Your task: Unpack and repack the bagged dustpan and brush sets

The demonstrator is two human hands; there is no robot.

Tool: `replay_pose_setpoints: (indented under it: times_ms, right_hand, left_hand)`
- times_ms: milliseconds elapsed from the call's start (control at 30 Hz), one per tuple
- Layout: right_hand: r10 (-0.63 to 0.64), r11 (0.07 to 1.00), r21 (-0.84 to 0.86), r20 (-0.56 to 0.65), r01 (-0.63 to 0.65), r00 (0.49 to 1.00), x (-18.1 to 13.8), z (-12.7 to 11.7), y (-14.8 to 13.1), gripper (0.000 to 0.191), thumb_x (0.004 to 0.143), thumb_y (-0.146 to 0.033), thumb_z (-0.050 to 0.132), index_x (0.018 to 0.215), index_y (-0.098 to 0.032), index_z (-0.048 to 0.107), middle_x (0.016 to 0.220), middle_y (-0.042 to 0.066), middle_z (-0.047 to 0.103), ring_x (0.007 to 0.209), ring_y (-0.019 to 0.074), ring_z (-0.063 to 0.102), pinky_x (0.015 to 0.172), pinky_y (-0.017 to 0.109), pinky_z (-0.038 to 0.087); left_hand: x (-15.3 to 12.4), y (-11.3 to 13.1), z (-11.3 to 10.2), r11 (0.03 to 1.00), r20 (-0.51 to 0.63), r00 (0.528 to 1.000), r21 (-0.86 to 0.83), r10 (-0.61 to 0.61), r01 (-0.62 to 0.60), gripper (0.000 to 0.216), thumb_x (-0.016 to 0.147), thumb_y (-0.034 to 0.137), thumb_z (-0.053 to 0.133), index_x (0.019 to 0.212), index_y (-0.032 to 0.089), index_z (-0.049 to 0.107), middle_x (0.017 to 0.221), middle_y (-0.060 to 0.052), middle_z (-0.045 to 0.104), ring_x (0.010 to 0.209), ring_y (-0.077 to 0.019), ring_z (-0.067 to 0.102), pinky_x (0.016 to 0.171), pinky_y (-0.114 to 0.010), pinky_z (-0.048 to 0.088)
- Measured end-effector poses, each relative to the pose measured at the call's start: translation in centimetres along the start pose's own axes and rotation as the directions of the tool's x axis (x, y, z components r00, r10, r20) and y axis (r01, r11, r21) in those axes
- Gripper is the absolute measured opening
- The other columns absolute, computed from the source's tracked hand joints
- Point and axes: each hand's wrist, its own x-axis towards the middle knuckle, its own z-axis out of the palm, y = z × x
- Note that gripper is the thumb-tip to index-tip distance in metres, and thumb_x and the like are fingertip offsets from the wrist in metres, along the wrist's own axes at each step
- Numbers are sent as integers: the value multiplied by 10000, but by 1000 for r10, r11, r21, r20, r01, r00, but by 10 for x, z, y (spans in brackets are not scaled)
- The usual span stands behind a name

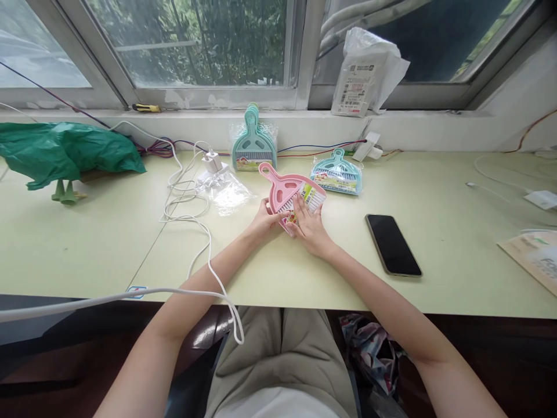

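Observation:
A pink dustpan with a small white-bristled brush set in it is tilted above the table, its handle pointing up and left. A printed label band crosses the brush. My left hand grips the lower left edge of the dustpan, thumb on the front. Across the label and bristles lies my right hand, fingers stretched out against the front face. Behind stand turquoise dustpan sets, stacked in clear wrap. Another turquoise dustpan set in clear wrap lies to the right.
A black phone lies right of my hands. White cable loops on the left, passing over my left forearm. Crumpled clear plastic sits near a white charger. A green bag, a yellow cutter and a white parcel are farther back.

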Motion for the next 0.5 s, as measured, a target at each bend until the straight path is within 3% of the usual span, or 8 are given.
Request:
replay_pose_setpoints:
  times_ms: [267, 400, 500]
  right_hand:
    - [42, 999, -20, -44, -43, 998, -2, -1, -4, 689, 962, -540, 196, 1527, -240, -58, 1599, 124, 92, 1472, 264, 131, 1129, 611, 59]
    - [21, 995, -94, -90, -29, 996, -4, -8, -5, 580, 988, -413, 197, 1529, -212, 136, 1572, 133, 219, 1436, 251, 244, 1118, 523, 166]
    - [-23, 988, -152, -114, 5, 993, -4, -12, -3, 525, 988, -292, 199, 1501, -201, 258, 1541, 135, 302, 1417, 257, 282, 1103, 512, 173]
  left_hand:
    - [1, -1, -3, 999, -53, 998, 39, 33, -30, 669, 499, 92, 827, 1027, 220, 437, 997, -14, 646, 1027, -242, 636, 917, -449, 499]
    - [3, -1, -3, 997, -63, 995, 5, 72, -72, 632, 526, 95, 806, 1036, 219, 455, 1032, -24, 651, 1067, -241, 622, 934, -432, 495]
    - [3, 1, -2, 995, -58, 994, -23, 93, -94, 609, 557, 125, 808, 1046, 222, 458, 1060, -25, 653, 1081, -228, 619, 948, -419, 492]
